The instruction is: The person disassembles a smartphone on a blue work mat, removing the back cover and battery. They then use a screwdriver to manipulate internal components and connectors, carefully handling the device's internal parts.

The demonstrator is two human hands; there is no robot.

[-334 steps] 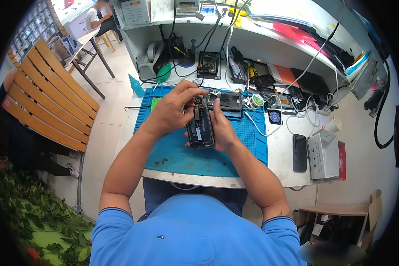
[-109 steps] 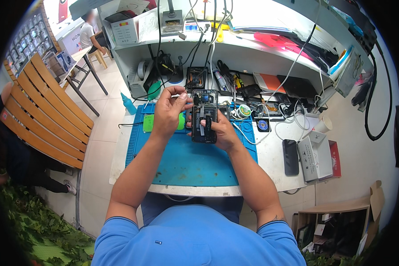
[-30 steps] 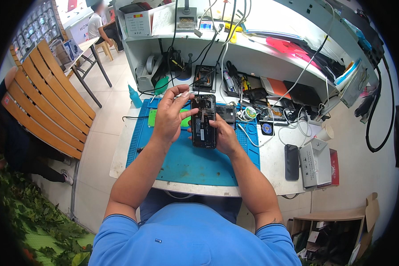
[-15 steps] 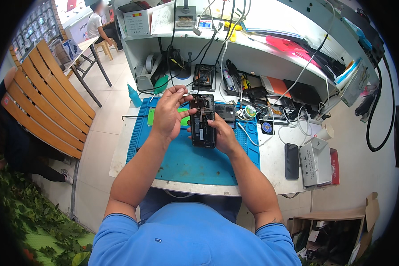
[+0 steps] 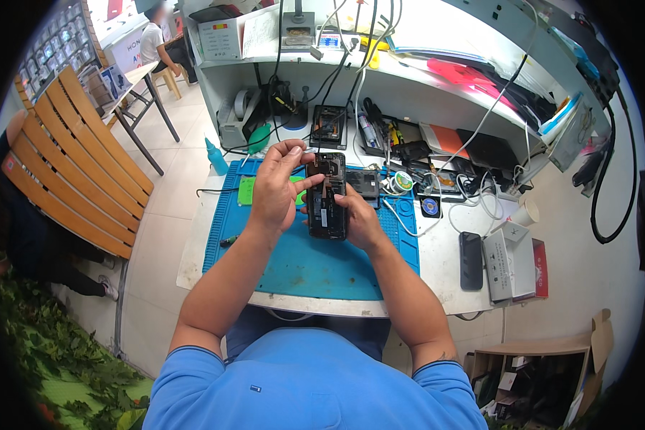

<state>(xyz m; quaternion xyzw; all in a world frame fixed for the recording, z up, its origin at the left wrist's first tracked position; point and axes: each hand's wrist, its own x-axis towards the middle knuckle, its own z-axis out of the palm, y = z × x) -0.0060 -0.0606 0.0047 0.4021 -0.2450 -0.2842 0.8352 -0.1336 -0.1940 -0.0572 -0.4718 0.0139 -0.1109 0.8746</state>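
Observation:
My right hand (image 5: 360, 215) grips an opened black phone (image 5: 326, 211) with its inner parts and battery showing, held over the blue mat (image 5: 304, 276). At the phone's upper left, my left hand (image 5: 279, 179) has thumb and index pinched on something small that I cannot make out, while another finger reaches onto the phone's upper part. Behind the hands lie a green pad (image 5: 247, 190) and a second opened phone (image 5: 368, 183). A small dark tool (image 5: 228, 241) lies left on the mat, partly behind my forearm.
A blue bottle (image 5: 216, 158), green air blower (image 5: 259, 138), solder spool (image 5: 402, 181), dark phone (image 5: 471, 261) and open box (image 5: 504, 265) surround the mat. Cables hang from the cluttered shelf (image 5: 408, 61). At left, a wooden chair (image 5: 75, 165), someone's legs (image 5: 79, 276) and a seated person (image 5: 158, 43).
Compared with the oldest frame, the phone is held straighter and my left hand has shifted off its top toward the left. Over the last second my left fingers have moved only slightly.

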